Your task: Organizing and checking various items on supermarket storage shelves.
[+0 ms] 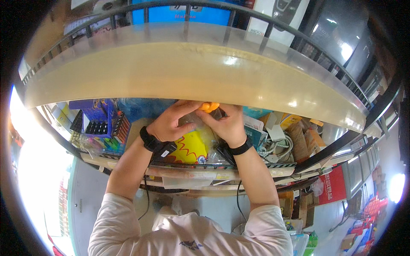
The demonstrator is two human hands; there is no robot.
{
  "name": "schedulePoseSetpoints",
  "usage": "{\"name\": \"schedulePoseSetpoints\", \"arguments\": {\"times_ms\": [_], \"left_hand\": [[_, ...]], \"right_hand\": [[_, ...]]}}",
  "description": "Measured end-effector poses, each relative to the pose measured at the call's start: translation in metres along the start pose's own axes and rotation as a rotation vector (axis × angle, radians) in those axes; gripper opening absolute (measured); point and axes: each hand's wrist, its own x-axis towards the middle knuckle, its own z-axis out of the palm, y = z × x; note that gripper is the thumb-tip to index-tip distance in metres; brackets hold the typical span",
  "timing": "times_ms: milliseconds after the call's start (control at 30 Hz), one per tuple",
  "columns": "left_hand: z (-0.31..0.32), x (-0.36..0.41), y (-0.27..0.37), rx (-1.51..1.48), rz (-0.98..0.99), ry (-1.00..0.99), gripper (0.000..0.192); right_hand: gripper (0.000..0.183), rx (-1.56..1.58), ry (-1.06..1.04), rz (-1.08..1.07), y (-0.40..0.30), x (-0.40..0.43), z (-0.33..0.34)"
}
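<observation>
Both my hands reach onto a store shelf, under the beige edge of the shelf above, each with a black band at the wrist. My right hand (pixel 229 124) has thumb and fingers closed at a small orange object (pixel 209 107) of rounded shape, beside clear plastic. My left hand (pixel 173 121) is on the other side, its fingertips near the orange object and its thumb apart; whether it grips anything is hidden. Below the hands lies a yellow and red card (pixel 189 148) among clear plastic packaging.
The upper shelf's beige edge (pixel 192 72) spans the view overhead. At left stands a blue display box (pixel 96 121) with dark-capped items. To the right are cartons, a coiled pale cord (pixel 283 145) and a teal box (pixel 253 134). A shopping cart (pixel 355 204) stands far right.
</observation>
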Motion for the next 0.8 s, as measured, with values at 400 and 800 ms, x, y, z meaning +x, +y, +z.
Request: {"name": "schedulePoseSetpoints", "arguments": {"times_ms": [400, 800], "left_hand": [[-0.007, 0.001, -0.01, 0.279, -0.231, 0.48, 0.047], [0.008, 0.003, -0.015, 0.443, -0.364, 0.039, 0.093]], "right_hand": [[0.022, 0.191, 0.16, 0.244, 0.024, 0.0, -0.01], [0.03, 0.123, -0.014, 0.46, 0.029, 0.001, -0.01]]}}
